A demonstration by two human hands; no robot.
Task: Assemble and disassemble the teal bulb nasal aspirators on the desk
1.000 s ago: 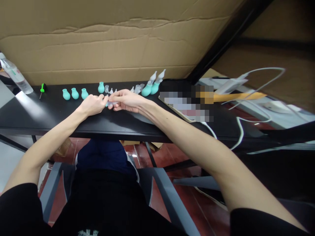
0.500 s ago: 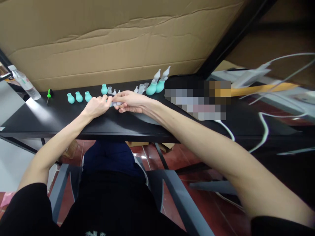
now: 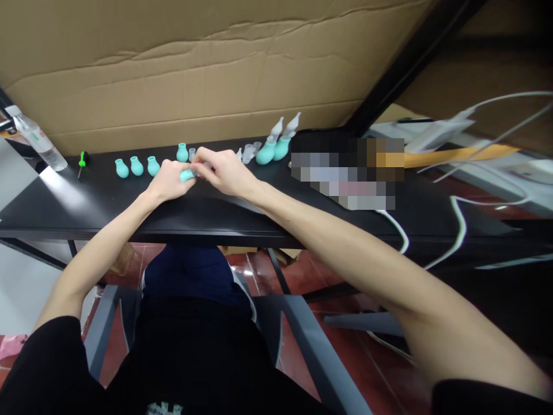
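Note:
Wrapped round a small teal bulb (image 3: 186, 174) is my left hand (image 3: 169, 181), over the front part of the black table (image 3: 129, 213). The fingers of my right hand (image 3: 220, 170) are pinched at the bulb's right end, touching it or a part on it; what they grip there is too small to make out. Behind my hands stand another teal bulb (image 3: 182, 153) and a small clear cup (image 3: 192, 154). Teal bulbs (image 3: 137, 166) stand in a row to the left. Beyond my right hand are clear pieces (image 3: 247, 153) and two teal bulbs with clear tips (image 3: 265, 151).
A green and black screwdriver (image 3: 82, 163) and a clear bottle (image 3: 41, 143) are at the left. A cardboard sheet (image 3: 194, 75) rises behind the table. A blurred-out object and a white cable (image 3: 400, 230) lie at the right.
My right hand has turned, its fingers now pinched from above. The teal bulb in my left hand shows now; before, a pale piece showed between the hands. The view has shifted slightly.

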